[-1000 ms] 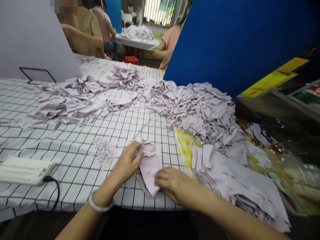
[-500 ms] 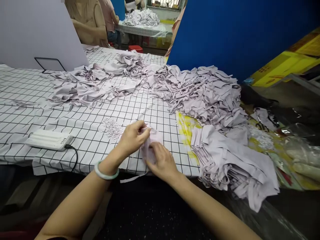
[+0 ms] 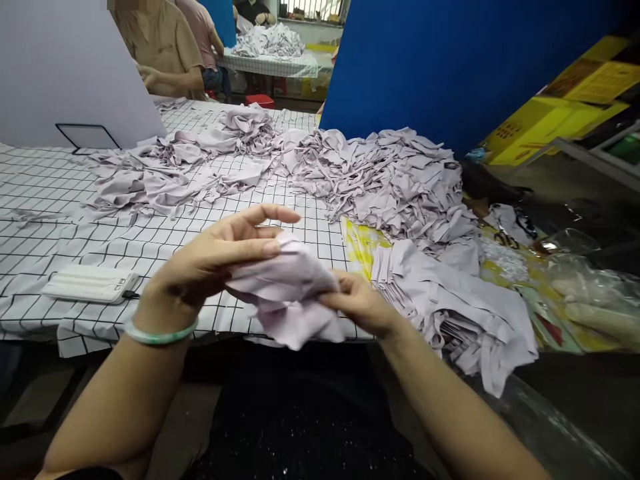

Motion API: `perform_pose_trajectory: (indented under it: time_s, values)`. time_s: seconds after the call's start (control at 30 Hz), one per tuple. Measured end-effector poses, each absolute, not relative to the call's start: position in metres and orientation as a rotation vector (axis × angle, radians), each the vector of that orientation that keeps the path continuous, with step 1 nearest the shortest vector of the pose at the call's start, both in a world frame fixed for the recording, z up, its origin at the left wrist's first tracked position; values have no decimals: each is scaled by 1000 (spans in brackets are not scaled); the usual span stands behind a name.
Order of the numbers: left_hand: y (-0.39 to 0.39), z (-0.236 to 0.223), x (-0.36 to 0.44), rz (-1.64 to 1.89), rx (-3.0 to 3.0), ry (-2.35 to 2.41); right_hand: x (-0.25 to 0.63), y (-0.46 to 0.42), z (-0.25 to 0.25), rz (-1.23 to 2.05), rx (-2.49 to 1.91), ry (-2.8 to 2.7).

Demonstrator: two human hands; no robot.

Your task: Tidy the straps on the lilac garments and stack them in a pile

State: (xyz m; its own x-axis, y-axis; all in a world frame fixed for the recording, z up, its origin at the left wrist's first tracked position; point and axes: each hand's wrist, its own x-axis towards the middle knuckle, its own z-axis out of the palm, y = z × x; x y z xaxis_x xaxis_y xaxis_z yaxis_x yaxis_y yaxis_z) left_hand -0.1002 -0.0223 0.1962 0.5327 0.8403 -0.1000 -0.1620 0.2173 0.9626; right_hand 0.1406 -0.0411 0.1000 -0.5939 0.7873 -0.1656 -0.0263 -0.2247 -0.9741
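Note:
A crumpled pale lilac cloth piece [image 3: 295, 293] is held up between my two hands, just above the front edge of the table. My left hand [image 3: 215, 250], with a pale green bangle [image 3: 161, 335] on its wrist, has its thumb on the upper left of the cloth. Its index finger is stretched out free of the cloth, and the other fingers are partly hidden. My right hand [image 3: 357, 300] pinches the cloth's right side between thumb and fingers. Just right of it lies a neat stack of similar cloth pieces [image 3: 460, 300], hanging over the table edge.
A big loose heap of lilac cloth [image 3: 390, 180] lies behind. More loose pieces [image 3: 150, 180] lie on the checked tablecloth [image 3: 30, 240]. A white power bank [image 3: 90, 283] sits left. A white panel [image 3: 65, 60] and blue panel [image 3: 425, 67] stand upright. A person [image 3: 165, 47] sits beyond.
My hands have lifted the cloth off the table and turned it, spreading it wider. My left hand has moved left and opened its index finger; my right hand has shifted right and up.

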Motion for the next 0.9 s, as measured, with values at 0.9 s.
perform_pose_trajectory:
  time_s: [0.9]
  values:
    - [-3, 45, -82, 317, 2565, 1236, 151, -42, 48, 455, -1658, -2234]
